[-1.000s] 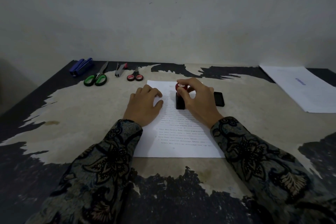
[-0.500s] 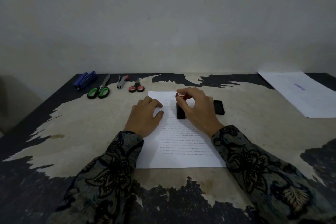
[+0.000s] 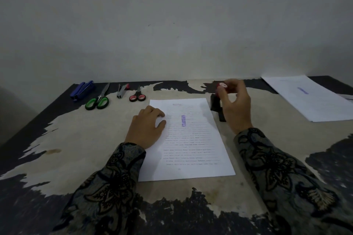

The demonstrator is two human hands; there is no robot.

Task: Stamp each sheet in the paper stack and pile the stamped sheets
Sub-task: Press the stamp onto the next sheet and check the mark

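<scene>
peeling dark tabletop [image 3: 57,139]; left hand [image 3: 146,129] rests curled on the freshly stamped sheet [image 3: 191,150]; right hand [image 3: 236,105] pinches the stamp [image 3: 219,91] just beside it; next, likely move the sheet onto the stamped pile [image 3: 309,97].

sheet [image 3: 193,147] centre of table [image 3: 76,139], left hand [image 3: 146,129] on its left edge, right hand [image 3: 236,105] with stamp [image 3: 219,91] off its right edge, pile [image 3: 313,99] far right, stapler [image 3: 82,90], two scissors [image 3: 97,101] [image 3: 137,97], staple remover [image 3: 122,91] along back left
</scene>
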